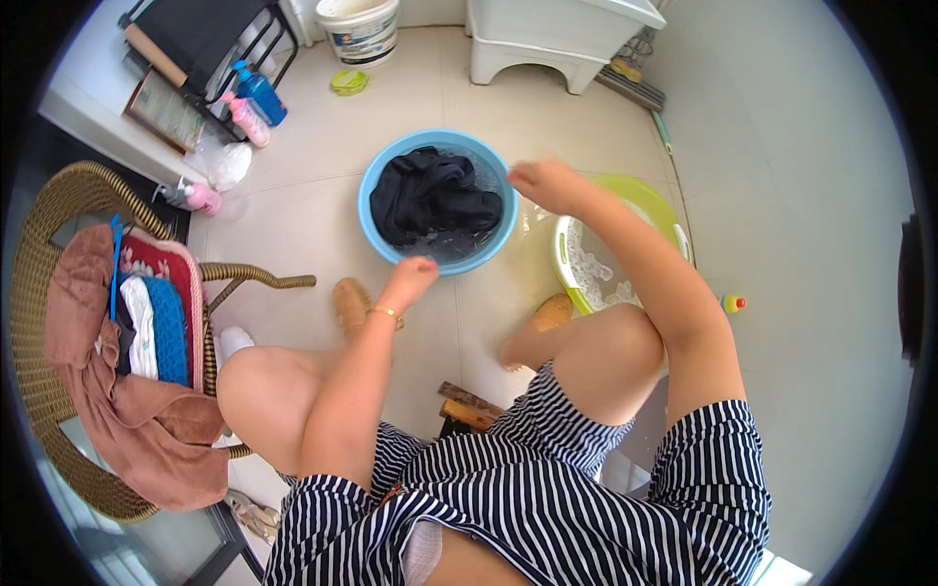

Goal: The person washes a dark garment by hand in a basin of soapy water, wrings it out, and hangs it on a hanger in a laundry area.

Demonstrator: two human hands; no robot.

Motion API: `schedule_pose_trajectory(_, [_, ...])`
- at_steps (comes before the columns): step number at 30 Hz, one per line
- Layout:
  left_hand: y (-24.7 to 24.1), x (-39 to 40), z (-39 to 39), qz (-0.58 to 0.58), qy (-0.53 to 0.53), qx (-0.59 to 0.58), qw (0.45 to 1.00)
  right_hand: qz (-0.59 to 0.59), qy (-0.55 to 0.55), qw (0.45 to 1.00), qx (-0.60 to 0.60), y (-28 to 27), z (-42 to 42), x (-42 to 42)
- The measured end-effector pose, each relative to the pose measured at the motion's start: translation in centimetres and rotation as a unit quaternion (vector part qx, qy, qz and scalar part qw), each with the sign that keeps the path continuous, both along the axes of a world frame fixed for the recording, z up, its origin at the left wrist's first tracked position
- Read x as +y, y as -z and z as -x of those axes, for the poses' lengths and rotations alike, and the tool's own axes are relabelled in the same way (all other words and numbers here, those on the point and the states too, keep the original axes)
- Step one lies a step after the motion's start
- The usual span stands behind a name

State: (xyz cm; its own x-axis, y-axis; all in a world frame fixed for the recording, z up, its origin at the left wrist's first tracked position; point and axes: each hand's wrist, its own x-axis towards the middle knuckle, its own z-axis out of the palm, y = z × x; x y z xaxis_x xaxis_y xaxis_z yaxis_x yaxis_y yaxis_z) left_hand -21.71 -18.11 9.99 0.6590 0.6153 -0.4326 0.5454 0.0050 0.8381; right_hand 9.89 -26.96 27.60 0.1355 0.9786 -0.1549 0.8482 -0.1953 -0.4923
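Observation:
A light-blue plastic basin (364,212) stands on the tiled floor, with a dark wet cloth or garment (432,192) lying in water inside it. My left hand (412,280), with a gold bracelet at the wrist, is at the basin's near rim, its fingers curled. Blurred, my right hand (544,183) is by the right rim, fingers bent; I cannot tell whether either hand grips the rim. Right of the blue basin, partly behind my right forearm, is a green and white basin (563,253) holding foamy water.
At left a wicker chair (94,176) holds a brown towel (80,308) and folded cloths. Pump bottles (260,95) stand by a black rack. A white bucket (359,33), a white plastic washtub stand (546,36) and a mop (632,88) are at the back. A small bottle (731,303) lies right.

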Motion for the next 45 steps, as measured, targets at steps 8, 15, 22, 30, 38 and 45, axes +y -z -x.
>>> schedule_pose_trajectory(8, [2.4,-2.8,-0.1,0.391,-0.194,0.101,0.894,0.157,0.581,0.703,0.377,11.6,2.2,-29.3])
schedule_pose_trajectory(15, [4.2,-1.6,-0.5,0.408,-0.236,0.075,0.879,-0.298,0.586,0.200,0.727,19.7,9.5,-25.4])
schedule_pose_trajectory(22, [3.3,-2.6,-0.4,0.372,-0.239,0.088,0.892,-0.424,0.621,0.105,0.650,22.4,7.8,-23.2])
schedule_pose_trajectory(30, [1.3,-4.8,-2.0,-0.105,-0.050,0.193,0.974,-0.433,0.659,0.150,0.597,25.0,1.1,-27.0])
schedule_pose_trajectory(38, [3.2,-4.9,-5.9,-0.324,0.198,0.099,0.920,-0.405,0.681,0.159,0.589,27.5,-11.3,-29.2])
schedule_pose_trajectory(45, [4.8,-5.0,-10.4,-0.291,0.245,0.189,0.905,-0.386,0.664,0.232,0.597,28.3,-20.8,-31.1])
